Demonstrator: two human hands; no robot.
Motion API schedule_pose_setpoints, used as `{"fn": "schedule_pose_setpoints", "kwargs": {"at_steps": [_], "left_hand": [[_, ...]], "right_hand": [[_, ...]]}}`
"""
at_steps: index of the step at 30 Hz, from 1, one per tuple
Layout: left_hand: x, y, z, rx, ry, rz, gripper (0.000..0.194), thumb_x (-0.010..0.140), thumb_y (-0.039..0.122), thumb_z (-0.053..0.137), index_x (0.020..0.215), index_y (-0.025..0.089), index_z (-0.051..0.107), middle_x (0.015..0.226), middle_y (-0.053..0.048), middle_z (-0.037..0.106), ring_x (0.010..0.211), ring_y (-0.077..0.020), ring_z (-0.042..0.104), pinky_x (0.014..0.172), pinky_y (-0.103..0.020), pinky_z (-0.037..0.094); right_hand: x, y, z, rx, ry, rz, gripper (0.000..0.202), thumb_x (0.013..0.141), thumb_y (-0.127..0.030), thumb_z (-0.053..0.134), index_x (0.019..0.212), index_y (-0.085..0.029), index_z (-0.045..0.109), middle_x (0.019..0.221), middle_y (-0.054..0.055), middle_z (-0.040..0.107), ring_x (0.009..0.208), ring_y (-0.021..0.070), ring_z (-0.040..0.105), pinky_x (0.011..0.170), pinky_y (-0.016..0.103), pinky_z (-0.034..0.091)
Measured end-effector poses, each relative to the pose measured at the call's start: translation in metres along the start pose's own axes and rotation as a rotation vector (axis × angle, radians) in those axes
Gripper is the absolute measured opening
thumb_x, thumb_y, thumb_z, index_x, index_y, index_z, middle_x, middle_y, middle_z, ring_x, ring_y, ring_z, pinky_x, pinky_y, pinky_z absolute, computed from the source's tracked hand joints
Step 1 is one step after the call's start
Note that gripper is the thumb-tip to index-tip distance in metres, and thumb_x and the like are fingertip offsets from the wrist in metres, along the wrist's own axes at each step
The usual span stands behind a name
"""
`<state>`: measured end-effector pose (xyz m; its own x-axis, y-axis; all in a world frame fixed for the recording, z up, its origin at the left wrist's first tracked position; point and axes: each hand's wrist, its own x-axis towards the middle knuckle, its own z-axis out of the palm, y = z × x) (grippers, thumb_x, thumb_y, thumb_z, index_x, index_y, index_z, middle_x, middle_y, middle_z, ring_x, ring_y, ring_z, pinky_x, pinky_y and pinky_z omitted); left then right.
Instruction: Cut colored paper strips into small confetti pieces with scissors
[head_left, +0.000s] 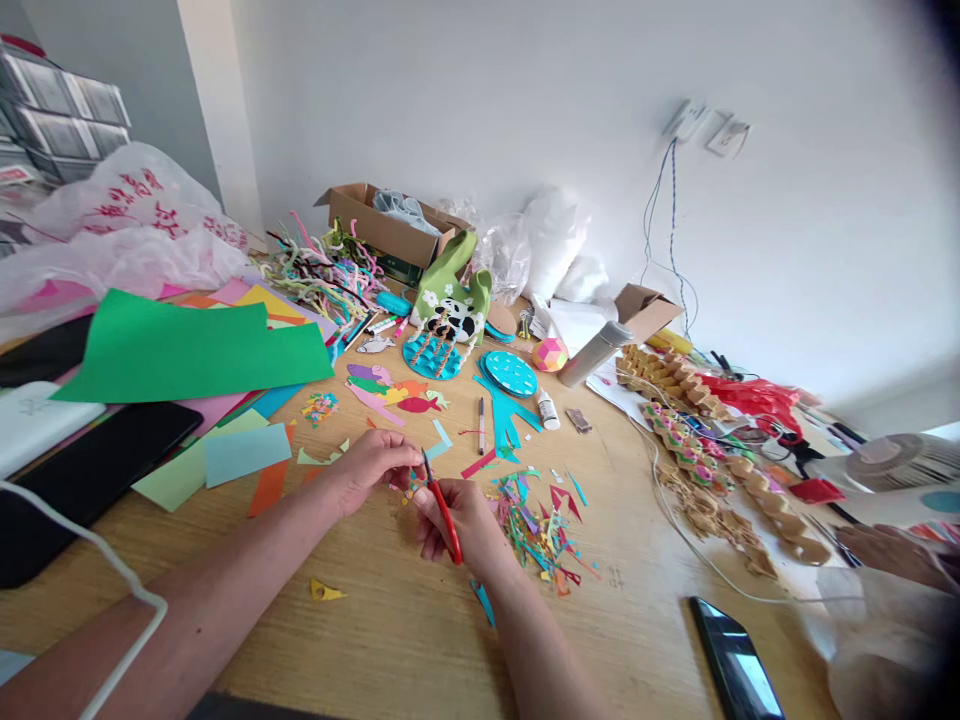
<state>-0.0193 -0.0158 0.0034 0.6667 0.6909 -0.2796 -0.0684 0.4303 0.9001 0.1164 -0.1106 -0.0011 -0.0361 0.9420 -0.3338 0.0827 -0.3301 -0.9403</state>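
My right hand (471,518) is wrapped round red-handled scissors (448,522), their dark blades pointing up and away from me. Close to the blade tips, my left hand (381,460) is closed in a pinch; what it holds is too small to make out. Tiny coloured paper bits (409,492) lie on the table just below the fingertips. To the right of my right hand spreads a pile of paper scraps (536,530). Cut paper fish (418,404) in several colours lie beyond my hands, with a pen (481,425) and a small white bottle (547,409) nearby.
Coloured paper sheets, a large green one (187,350) on top, cover the left side. Pipe cleaners (326,265), a green panda bag (454,300) and a grey tumbler (596,353) stand further back. A phone (735,660) lies front right, near another person's hand (896,553).
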Motion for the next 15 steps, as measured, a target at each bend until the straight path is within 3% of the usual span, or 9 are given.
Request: {"fn": "schedule_pose_setpoints", "kwargs": {"at_steps": [15], "left_hand": [[0.001,-0.0006,0.0015,-0.016,0.078,-0.016,0.016,0.054,0.023,0.069,0.063,0.012,0.062,0.058,-0.001,0.066,0.046,-0.0092,0.052,0.049,-0.022,0.035]], "right_hand": [[-0.0007,-0.001,-0.0003,0.019,-0.002,0.026,0.048,0.066,-0.058,0.068,0.069,-0.012,0.055,0.045,-0.002,0.057,0.03,0.0088,0.051,0.029,0.015,0.039]]}}
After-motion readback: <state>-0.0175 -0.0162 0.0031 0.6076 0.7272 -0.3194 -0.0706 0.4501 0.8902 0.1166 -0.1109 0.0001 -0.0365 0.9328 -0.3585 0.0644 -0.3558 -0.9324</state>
